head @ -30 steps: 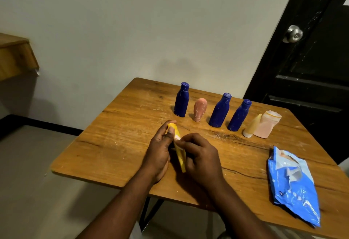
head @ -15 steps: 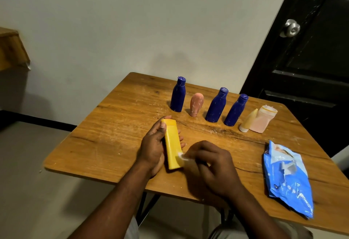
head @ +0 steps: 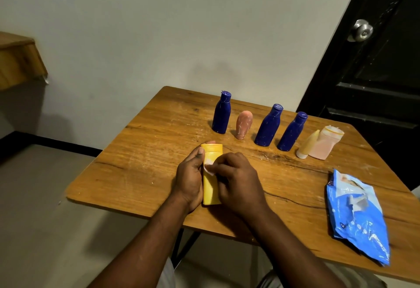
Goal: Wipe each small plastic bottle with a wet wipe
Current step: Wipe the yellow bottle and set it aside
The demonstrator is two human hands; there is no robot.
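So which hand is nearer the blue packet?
Right. The right hand, pressing a wipe on the yellow bottle, sits left of the packet; the left hand holds the bottle's farther side.

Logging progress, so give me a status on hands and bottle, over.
Left hand grips yellow bottle. Right hand pinches wet wipe against it. Nothing in the way.

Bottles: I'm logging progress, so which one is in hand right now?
The yellow bottle: the left hand grips it while the right hand presses a wet wipe on it. The other bottles stand in a row behind.
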